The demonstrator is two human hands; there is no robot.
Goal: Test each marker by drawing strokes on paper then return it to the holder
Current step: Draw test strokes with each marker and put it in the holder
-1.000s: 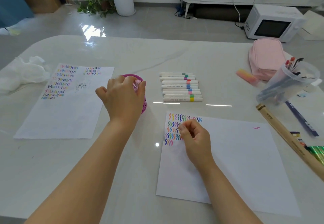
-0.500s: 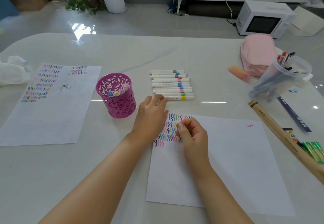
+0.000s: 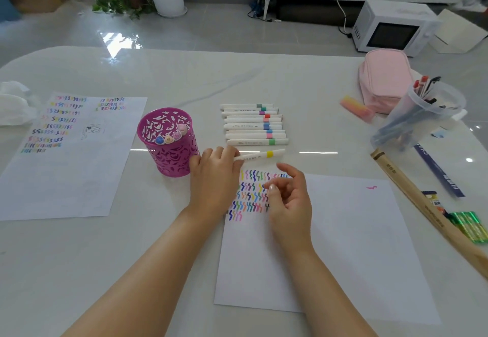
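Note:
My left hand (image 3: 215, 178) grips one end of a white marker with a yellow band (image 3: 261, 155), drawn a little way out of the row of several white markers (image 3: 254, 125). My right hand (image 3: 289, 198) hovers with loosely curled fingers over the paper (image 3: 330, 244), just below the yellow marker and holding nothing. Rows of coloured wavy strokes (image 3: 250, 194) fill the paper's top left corner. The magenta cut-out holder (image 3: 169, 144) stands left of my left hand with several markers in it.
A second sheet with strokes (image 3: 66, 157) lies at the left, a crumpled tissue (image 3: 13, 104) beyond it. At the right are a pink pouch (image 3: 383, 78), a pink eraser (image 3: 356, 108), a clear cup of pens (image 3: 420, 115), a wooden stick (image 3: 422, 204) and green batteries (image 3: 470, 225).
My left hand moved from the holder to the marker row and took hold of the yellow marker. My right hand's fingers loosened from a closed curl above the strokes.

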